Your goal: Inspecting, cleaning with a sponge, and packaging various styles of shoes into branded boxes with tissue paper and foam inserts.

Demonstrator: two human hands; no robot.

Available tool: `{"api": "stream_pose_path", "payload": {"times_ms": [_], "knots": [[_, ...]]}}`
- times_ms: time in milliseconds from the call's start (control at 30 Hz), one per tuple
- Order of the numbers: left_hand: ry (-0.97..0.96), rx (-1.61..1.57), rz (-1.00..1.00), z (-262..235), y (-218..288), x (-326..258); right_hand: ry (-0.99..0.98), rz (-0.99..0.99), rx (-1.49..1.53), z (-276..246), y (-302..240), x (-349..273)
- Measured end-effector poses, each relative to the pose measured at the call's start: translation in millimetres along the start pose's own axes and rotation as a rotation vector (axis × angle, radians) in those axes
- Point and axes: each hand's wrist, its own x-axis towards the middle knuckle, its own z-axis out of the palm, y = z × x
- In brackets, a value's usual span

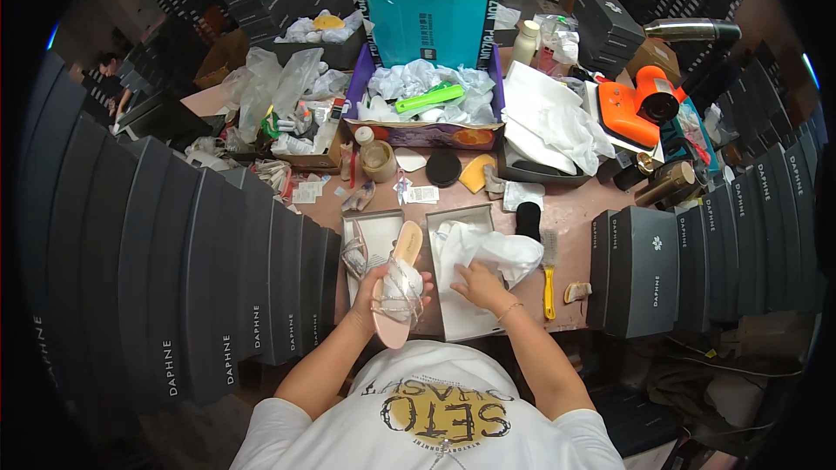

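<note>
My left hand (369,285) is closed round a slide sandal (398,292), which has a pale pink insole and sparkly crossed straps with white stuffing under them. It is held upright over a shallow open box part (380,223), where a second sparkly sandal (353,258) lies at the left. My right hand (482,287) rests on white tissue paper (489,249) with its fingers apart, touching the paper. That paper lies in another open grey-edged box part (470,325), spilling past its right side.
Stacked dark shoe boxes wall in both sides, left (209,270) and right (644,270). A yellow-handled brush (549,287) and a black pad (528,219) lie right of the tissue. Beyond stand a jar (378,161), a purple carton (427,135) of crumpled paper and an orange device (629,113).
</note>
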Motion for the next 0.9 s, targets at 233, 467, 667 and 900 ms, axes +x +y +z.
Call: {"api": "stream_pose_path", "payload": {"times_ms": [233, 467, 667, 900], "knots": [[-0.041, 0.044, 0.176, 17.1, 8.3, -12.4, -0.153, -0.148, 0.125, -43.0, -75.3, -41.0], [0.051, 0.032, 0.089, 24.0, -19.9, 6.5, 0.169, -0.288, 0.343, -70.6, -143.9, -38.8], [0.370, -0.036, 0.125, 37.7, -24.0, 15.9, 0.324, -0.260, 0.534, -57.9, -151.2, -62.9], [0.438, 1.670, 0.638, 48.5, 19.4, -82.4, -0.184, -0.031, 1.311, -87.8, -76.3, -61.4]]}}
